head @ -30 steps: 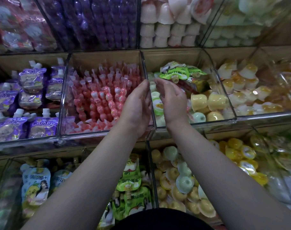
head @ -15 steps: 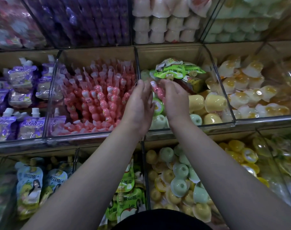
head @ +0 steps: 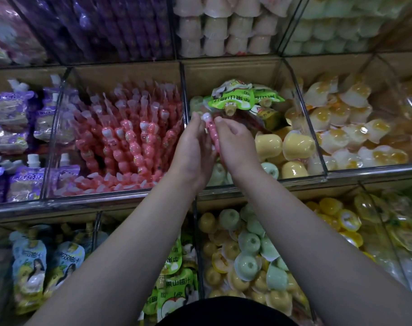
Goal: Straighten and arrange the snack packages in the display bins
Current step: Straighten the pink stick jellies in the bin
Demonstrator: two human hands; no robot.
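Both hands are up at the middle shelf, and between them is a single pink jelly stick (head: 211, 132). The left hand (head: 192, 147) stands edge-on with its fingers straight, laid flat against the stick's left side. The right hand (head: 235, 143) comes in from the other side, thumb and fingers curled to pinch the stick near its upper half. The stick stands nearly upright, leaning a touch to the left. Its white cap pokes out just above the fingertips, and its lower end is lost between the two palms.

It is held over the left edge of the mixed bin (head: 259, 182), just right of the clear divider (head: 185, 97), touching nothing but the hands. Left of that divider the pile of matching pink sticks (head: 129, 142) fans out in its own bin. Behind the hands a green juice pouch (head: 228, 100) lies on top of the heap, with yellow jelly cups (head: 294, 144) to the right.
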